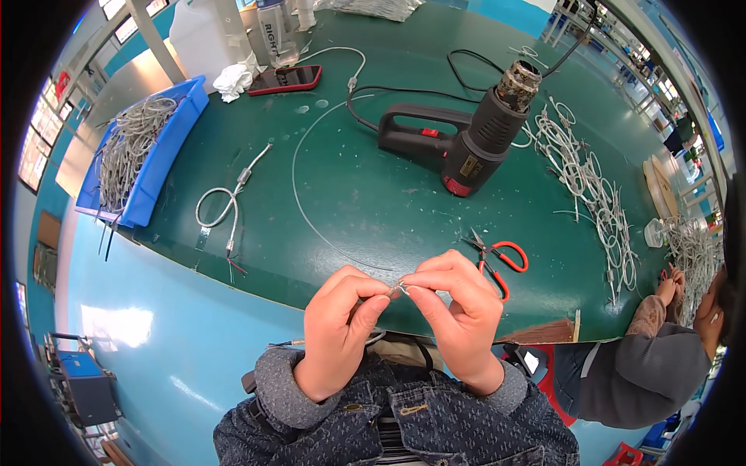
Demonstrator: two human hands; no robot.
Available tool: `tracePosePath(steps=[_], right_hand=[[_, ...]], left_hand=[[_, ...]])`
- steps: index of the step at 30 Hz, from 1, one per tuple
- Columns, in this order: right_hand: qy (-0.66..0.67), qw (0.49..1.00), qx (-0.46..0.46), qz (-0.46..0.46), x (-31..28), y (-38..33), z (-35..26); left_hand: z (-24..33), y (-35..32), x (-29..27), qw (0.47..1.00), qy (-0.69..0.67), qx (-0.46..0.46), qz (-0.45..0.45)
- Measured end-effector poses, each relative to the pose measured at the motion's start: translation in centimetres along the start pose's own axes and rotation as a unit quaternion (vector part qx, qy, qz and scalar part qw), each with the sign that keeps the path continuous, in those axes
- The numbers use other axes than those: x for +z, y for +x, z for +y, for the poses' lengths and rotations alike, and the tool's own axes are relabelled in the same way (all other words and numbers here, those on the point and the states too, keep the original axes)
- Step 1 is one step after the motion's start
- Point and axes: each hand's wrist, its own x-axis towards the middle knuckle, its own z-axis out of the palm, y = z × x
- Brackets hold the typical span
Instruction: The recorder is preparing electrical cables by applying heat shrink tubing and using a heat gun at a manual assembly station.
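Over the near edge of the green table, my left hand (340, 326) and my right hand (460, 317) meet, thumbs and forefingers pinched on a thin grey cable (399, 288). Fine strands show at the pinch; fingers cover most of the rest. Part of a cable also shows below my left hand. Just right of my right hand lie red-handled scissors (495, 264), blades apart. A heat gun (482, 140) stands nozzle-up farther back. A single looped cable (234, 203) with dark and red wire ends rests to the left, beside a thin curved wire (298, 189).
A blue tray (175, 151) of looped cables sits at the left edge. More cables (583, 186) lie piled on the right. A red-rimmed phone (284, 80), crumpled tissue (233, 81) and a bottle (277, 35) stand farther back. Another person (649, 373) works at the right.
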Motion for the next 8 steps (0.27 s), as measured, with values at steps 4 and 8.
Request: tracePosePath(steps=[4, 8], right_hand=[[-0.004, 1.000, 0.007, -0.010, -0.03, -0.01, -0.15], [0.017, 0.999, 0.037, -0.004, -0.09, -0.08, -0.38]], left_hand=[[0.10, -0.05, -0.07, 1.000, 0.005, 0.001, -0.001], [0.19, -0.07, -0.20, 1.000, 0.016, 0.004, -0.013]])
